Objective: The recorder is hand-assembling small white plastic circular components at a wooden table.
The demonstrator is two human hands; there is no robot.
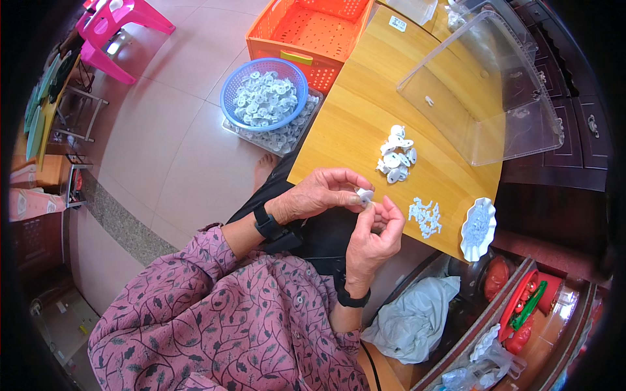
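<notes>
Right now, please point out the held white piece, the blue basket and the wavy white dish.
Held white piece [366, 196], head view: its round face.
Blue basket [268, 64], head view: far inner wall.
Wavy white dish [475, 254], head view: near rim.

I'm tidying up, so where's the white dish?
In the head view, the white dish is on the table at its near right corner, right of the small pieces.

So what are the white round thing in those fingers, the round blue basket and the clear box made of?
The small white round piece seems smooth hard plastic: evenly pale. The round blue basket looks like smooth plastic, with many small holes. The clear rectangular box is probably glossy plastic: transparent, shiny edges.
</notes>
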